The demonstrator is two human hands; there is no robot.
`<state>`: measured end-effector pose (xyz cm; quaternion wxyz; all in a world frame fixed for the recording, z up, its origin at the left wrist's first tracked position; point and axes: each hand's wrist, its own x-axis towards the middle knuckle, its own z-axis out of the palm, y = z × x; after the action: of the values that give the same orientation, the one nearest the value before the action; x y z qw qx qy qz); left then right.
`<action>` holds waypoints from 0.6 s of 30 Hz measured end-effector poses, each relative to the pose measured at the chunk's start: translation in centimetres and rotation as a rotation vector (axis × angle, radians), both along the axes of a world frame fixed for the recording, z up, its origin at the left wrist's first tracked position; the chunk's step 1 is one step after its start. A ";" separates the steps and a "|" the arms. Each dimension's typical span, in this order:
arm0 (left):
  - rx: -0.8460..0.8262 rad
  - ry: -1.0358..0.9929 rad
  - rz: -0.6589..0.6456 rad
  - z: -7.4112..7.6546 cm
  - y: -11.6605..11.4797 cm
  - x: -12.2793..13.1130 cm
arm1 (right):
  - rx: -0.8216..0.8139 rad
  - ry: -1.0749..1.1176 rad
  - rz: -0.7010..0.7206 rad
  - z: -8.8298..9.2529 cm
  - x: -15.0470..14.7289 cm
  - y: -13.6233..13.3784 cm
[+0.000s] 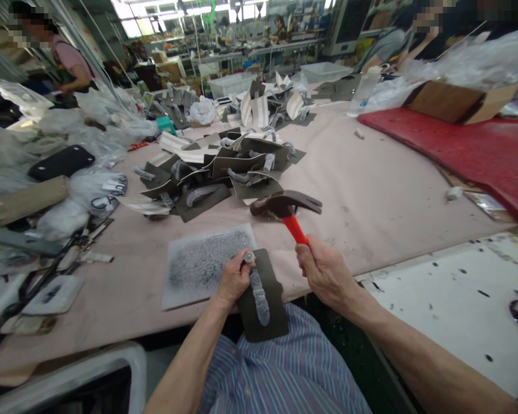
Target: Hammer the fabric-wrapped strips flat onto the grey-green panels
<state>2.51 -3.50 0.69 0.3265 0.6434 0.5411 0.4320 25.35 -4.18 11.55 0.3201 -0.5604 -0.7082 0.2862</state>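
My right hand is closed around the orange handle of a claw hammer, whose dark head is raised over the table. In my left hand is a short metal punch, its round end facing up; its lower end is hidden. Beneath that hand, a dark olive panel with a plastic-wrapped strap handle lies partly over the table edge and my lap. Left of it is a worn, pitted white board.
Similar panels with wrapped handles are heaped beyond the board. Plastic bags crowd the left side. A red sheet carries an open cardboard box at right. A clear bottle stands behind. A co-worker is at far left.
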 end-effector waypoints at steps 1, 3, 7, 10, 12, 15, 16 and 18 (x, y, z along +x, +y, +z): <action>-0.006 -0.016 0.003 -0.1 -0.1 0.0 | 0.075 -0.136 0.036 0.0 0.2 -0.4; -0.015 -0.011 0.001 -0.4 0.0 -0.1 | 0.093 -0.373 0.158 0.0 0.7 -0.8; -0.009 0.016 -0.011 -0.8 0.2 -0.3 | 0.098 -0.486 0.267 2.2 1.0 -0.7; 0.004 -0.004 -0.019 -0.7 0.2 -0.3 | 0.258 -0.208 0.024 4.4 0.2 -0.8; 0.014 0.004 -0.021 -0.7 0.2 -0.3 | 0.299 -0.093 -0.093 4.4 -0.3 -1.3; 0.004 0.010 -0.011 -0.7 0.2 -0.2 | 0.179 -0.305 0.097 2.2 -0.5 -1.8; -0.005 0.011 -0.014 -0.7 0.2 -0.3 | 0.111 -0.415 0.195 1.4 -0.3 -1.9; -0.015 0.016 -0.017 -0.7 0.2 -0.2 | 0.001 -0.557 0.284 0.2 0.4 -1.6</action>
<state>2.26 -3.29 0.02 0.3308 0.6489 0.5415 0.4199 25.77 -5.82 11.78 0.0706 -0.5125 -0.8401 0.1631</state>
